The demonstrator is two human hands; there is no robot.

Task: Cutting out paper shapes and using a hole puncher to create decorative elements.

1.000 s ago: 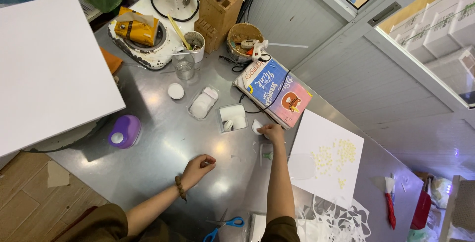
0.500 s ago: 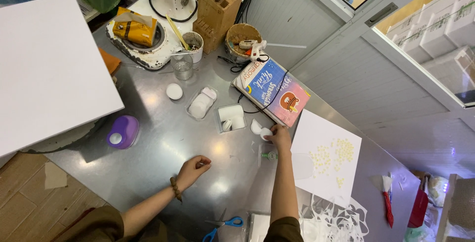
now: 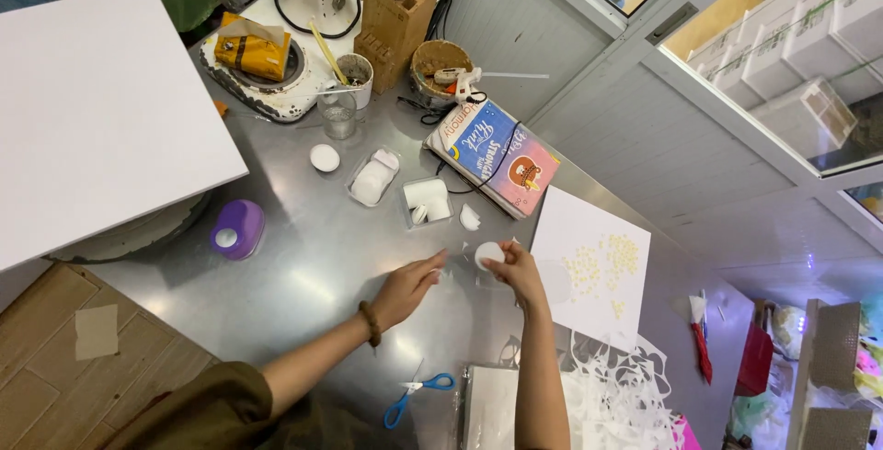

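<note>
I see my right hand (image 3: pixel 517 271) with fingers gripping one white round lid (image 3: pixel 488 254) above the steel bench (image 3: pixel 303 275), left hand (image 3: pixel 407 289) fingers loosely curled around nothing, two clear tubs (image 3: pixel 372 177) holding white pieces, one blue scissors (image 3: pixel 416 393).

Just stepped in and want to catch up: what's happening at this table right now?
A person works over a steel table. Their right hand holds a small round white piece at the fingertips, and the left hand reaches in beside it, fingers close to the piece. Blue-handled scissors lie near the person, a white sheet with yellow dots lies to the right, and small clear containers sit further back.
</note>
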